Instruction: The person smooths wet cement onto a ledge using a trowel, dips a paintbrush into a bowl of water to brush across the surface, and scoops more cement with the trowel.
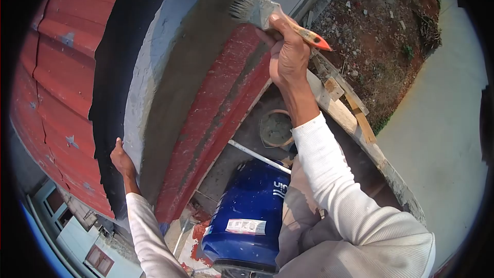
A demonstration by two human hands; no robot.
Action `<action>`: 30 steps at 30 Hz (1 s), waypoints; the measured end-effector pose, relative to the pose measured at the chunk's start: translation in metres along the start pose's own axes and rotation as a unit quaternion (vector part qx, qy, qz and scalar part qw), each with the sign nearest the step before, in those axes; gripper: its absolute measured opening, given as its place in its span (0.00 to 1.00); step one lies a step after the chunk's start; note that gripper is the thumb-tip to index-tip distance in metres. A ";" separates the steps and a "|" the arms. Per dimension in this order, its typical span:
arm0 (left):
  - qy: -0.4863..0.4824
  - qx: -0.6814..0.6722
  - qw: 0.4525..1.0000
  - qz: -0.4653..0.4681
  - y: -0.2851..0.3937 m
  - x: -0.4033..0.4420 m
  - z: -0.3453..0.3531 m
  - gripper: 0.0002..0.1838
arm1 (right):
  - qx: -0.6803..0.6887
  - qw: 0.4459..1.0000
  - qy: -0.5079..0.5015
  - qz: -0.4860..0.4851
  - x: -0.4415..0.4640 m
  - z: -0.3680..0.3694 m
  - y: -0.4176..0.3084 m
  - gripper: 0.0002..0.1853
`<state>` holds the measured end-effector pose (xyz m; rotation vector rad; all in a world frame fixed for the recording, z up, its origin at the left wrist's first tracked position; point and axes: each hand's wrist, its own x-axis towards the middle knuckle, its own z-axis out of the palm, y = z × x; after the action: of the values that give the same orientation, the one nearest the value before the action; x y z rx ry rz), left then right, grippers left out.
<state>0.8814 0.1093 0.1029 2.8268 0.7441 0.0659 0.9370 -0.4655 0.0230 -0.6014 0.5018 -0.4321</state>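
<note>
My right hand [290, 54] is closed around a wide paintbrush [263, 11], its bristles coated in grey and pointing up-left. The red-tipped handle sticks out to the right of my fist. Beneath the brush runs a long wall top, with a wet-looking grey band [188, 67] beside a red-painted strip [221, 87]. My left hand [122, 160] rests low on the left, where the pale ledge [146, 67] meets a black strip [116, 77]. One digit there points up; the other fingers are hard to make out.
Red roof sheets [64, 72] slope away at left. Below me stand a blue drum [244, 211] and a round bucket [276, 127] of grey mix, with a white pipe [257, 155] nearby. Wood pieces [360, 116] lie along the right-hand wall, beyond which is rubble-strewn ground [375, 36].
</note>
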 end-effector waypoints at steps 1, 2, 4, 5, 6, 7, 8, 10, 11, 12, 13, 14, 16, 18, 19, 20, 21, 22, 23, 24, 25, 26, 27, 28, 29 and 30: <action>0.000 0.003 1.000 -0.004 0.004 -0.001 -0.002 0.32 | -0.072 0.994 -0.015 -0.082 0.011 0.002 -0.007 0.17; 0.000 0.006 1.000 -0.008 0.008 -0.001 -0.004 0.32 | -0.144 0.976 -0.029 -0.161 0.021 0.006 -0.011 0.18; -0.006 0.015 1.000 -0.013 0.016 -0.005 -0.006 0.32 | -0.315 0.899 -0.040 -0.303 0.053 0.021 -0.013 0.17; -0.008 0.018 1.000 -0.014 0.017 -0.007 -0.006 0.32 | -0.392 0.841 -0.045 -0.370 0.062 0.026 -0.012 0.17; -0.007 0.017 1.000 -0.013 0.018 -0.008 -0.006 0.32 | -0.405 0.808 -0.057 -0.424 0.058 0.030 -0.005 0.17; -0.006 0.017 1.000 -0.012 0.019 -0.007 -0.007 0.32 | -0.416 0.771 -0.068 -0.478 0.051 0.036 0.007 0.16; -0.003 0.014 1.000 -0.004 0.020 -0.006 -0.006 0.33 | -0.424 0.731 -0.078 -0.529 0.046 0.042 0.019 0.16; -0.002 0.016 1.000 0.010 0.016 -0.006 -0.006 0.33 | -0.442 0.732 -0.132 -0.502 0.011 0.041 0.020 0.20; -0.002 0.021 1.000 0.008 0.014 -0.006 -0.005 0.33 | -0.459 0.719 -0.175 -0.492 0.000 0.035 0.014 0.21; -0.003 0.026 1.000 0.007 0.011 -0.005 -0.005 0.33 | -0.476 0.705 -0.217 -0.480 -0.005 0.028 0.008 0.21; -0.002 0.027 1.000 0.002 0.013 -0.004 -0.005 0.33 | -0.484 0.677 -0.242 -0.498 -0.001 0.019 0.004 0.24; -0.002 0.028 1.000 -0.003 0.016 -0.004 -0.004 0.32 | -0.484 0.679 -0.221 -0.505 0.005 0.011 -0.002 0.25; -0.008 0.032 0.999 -0.019 0.027 -0.010 -0.008 0.32 | -0.484 0.684 -0.179 -0.516 0.019 0.004 -0.017 0.27; -0.004 0.038 0.999 -0.001 0.017 -0.005 -0.004 0.32 | -0.487 0.680 -0.123 -0.534 0.046 0.012 -0.026 0.22; 0.000 0.038 0.999 0.005 0.013 -0.003 -0.004 0.32 | -0.496 0.689 -0.104 -0.519 0.054 0.021 -0.029 0.17; 0.004 0.038 0.999 0.010 0.008 -0.002 -0.004 0.32 | -0.504 0.697 -0.086 -0.503 0.058 0.028 -0.028 0.14; 0.005 0.035 0.999 0.015 0.005 -0.001 -0.003 0.32 | -0.586 0.683 -0.103 -0.423 0.058 0.023 -0.015 0.15; 0.004 0.034 0.999 0.016 0.006 0.000 -0.002 0.32 | -0.558 0.682 -0.108 -0.460 0.051 0.032 -0.010 0.16; 0.004 0.033 0.999 0.017 0.006 0.000 -0.001 0.32 | -0.528 0.680 -0.113 -0.495 0.041 0.043 -0.002 0.18; 0.002 0.037 0.999 0.014 0.010 -0.002 -0.002 0.32 | -0.498 0.678 -0.118 -0.527 0.029 0.051 0.005 0.21; 0.001 0.038 0.999 0.012 0.009 -0.002 -0.004 0.32 | -0.492 0.689 -0.128 -0.517 0.015 0.055 0.009 0.22; 0.000 0.039 0.999 0.009 0.009 -0.003 -0.005 0.32 | -0.494 0.690 -0.151 -0.506 0.001 0.057 0.012 0.23; 0.001 0.036 0.999 0.006 0.008 -0.002 -0.004 0.32 | -0.496 0.690 -0.175 -0.496 -0.014 0.058 0.013 0.24; -0.001 0.031 1.000 0.001 0.010 -0.003 -0.004 0.32 | -0.499 0.690 -0.198 -0.486 -0.026 0.057 0.013 0.25; -0.002 0.026 1.000 -0.005 0.012 -0.003 -0.004 0.32 | -0.498 0.681 -0.229 -0.485 -0.034 0.053 0.010 0.25; -0.004 0.019 1.000 -0.015 0.019 -0.006 -0.005 0.32 | -0.496 0.672 -0.262 -0.484 -0.040 0.048 0.007 0.25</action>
<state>0.8842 0.0913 0.1123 2.8500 0.7940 0.0349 0.9339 -0.4194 0.0655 -2.0387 -0.2746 -0.9505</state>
